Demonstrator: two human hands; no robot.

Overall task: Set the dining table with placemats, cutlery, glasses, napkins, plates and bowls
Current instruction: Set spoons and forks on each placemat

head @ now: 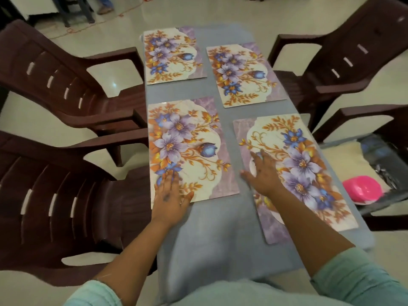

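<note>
Two placemats [293, 171] under flat fingers [257, 157]

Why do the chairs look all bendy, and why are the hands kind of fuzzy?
In the head view, the wide-angle lens curves the brown chairs at the edges; the left hand and right hand look smeared, probably motion blur; the far placemats look soft; a bright glare spot shines on the floor.

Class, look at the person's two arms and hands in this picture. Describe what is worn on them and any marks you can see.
Both forearms are bare, with pale mint-green sleeves pushed up near the elbows. The left hand has a dark smudge on its back; the right hand shows faint dark marks too. No rings, watch or bracelets can be made out, though the picture is slightly blurred.
</note>
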